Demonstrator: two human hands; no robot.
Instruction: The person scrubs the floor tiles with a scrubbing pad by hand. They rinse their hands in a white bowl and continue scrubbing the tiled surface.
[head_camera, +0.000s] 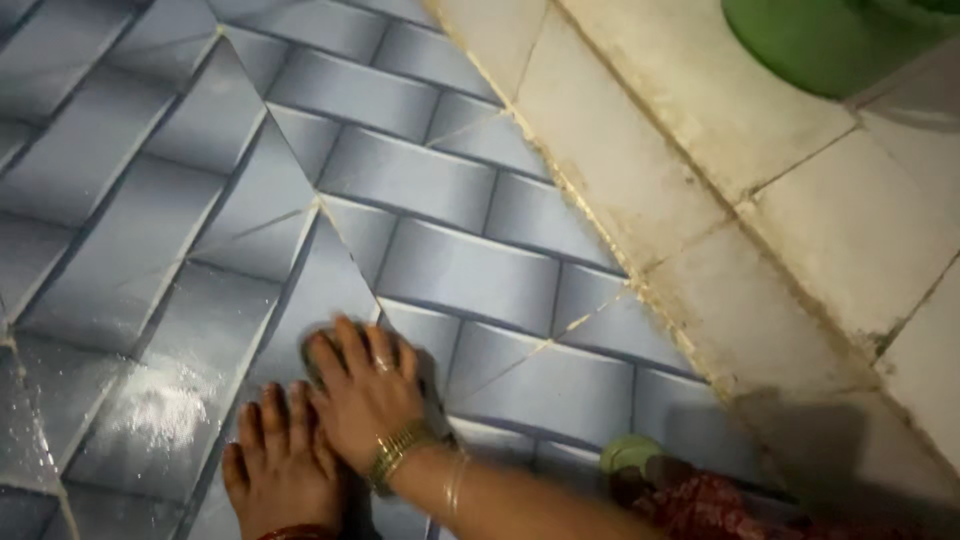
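**Right hand.** The right hand (365, 400) lies palm down on the blue-grey tiled surface (450, 270), near its lower edge as seen and left of centre. The fingers are extended and lie close together, not curled around anything. A ring sits on one finger, and gold bangles (395, 455) circle the wrist. The forearm enters from the lower right corner.

**Item under the hand.** A dark pad (318, 350) shows at the fingertips and along the hand's right side. The hand presses flat on it. It cannot be told whether this is a cloth or a scrubber, because the hand covers most of it.

**Left hand.** No left hand is in view.

**Adjacent items.**
- A bare foot (280, 470) rests on the same tiles, touching the left side of the right hand, with its toes pointing toward the upper edge.
- A pale wet patch (160, 410) lies left of the foot.
- A small green round object (630, 455) sits near the lower edge, beside red patterned fabric (710, 505).
- Cream tiles (700, 150) border the blue-grey surface along a stained diagonal joint (600, 240).
- A green tub (810, 45) stands on the cream tiles at the upper right corner.
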